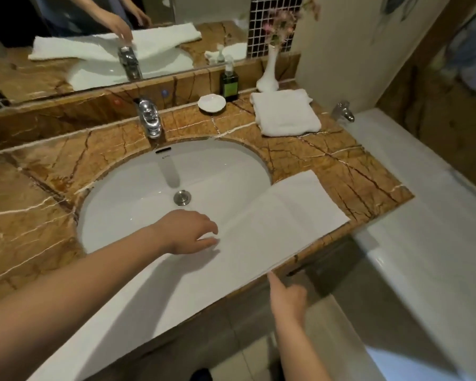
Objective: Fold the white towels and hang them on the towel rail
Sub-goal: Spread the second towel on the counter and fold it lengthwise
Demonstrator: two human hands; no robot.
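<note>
Marble desk: brown with pale veins, running across the whole view.
Sink: white oval bowl sunk into the middle of the desk.
Tap: chrome, at the sink's 12 o'clock, spout pointing toward the bowl.
Left hand: palm down over the sink's 5 o'clock side, fingers straight and a little apart, resting flat on the spread towel and gripping nothing.
Soap dish: white, at the sink's 1 o'clock, by the back ledge.
Bottle: dark, with a pump top, just beside the dish at its 1 o'clock.
Vase: white, holding pink flowers, near the bottle at its 3 o'clock.
Spread towel: white, lying flat along the desk's front edge over the sink's near rim, far corner on the marble at the sink's 3 o'clock.
Folded towel: white, at the sink's 2 o'clock, just in front of the vase, well apart from the spread towel.
Right hand: off the desk's front at 5 o'clock, forefinger straight with its tip at the spread towel's edge; whether the other fingers hold cloth cannot be told.
Bathtub: white, beyond the desk at 3 o'clock.
</note>
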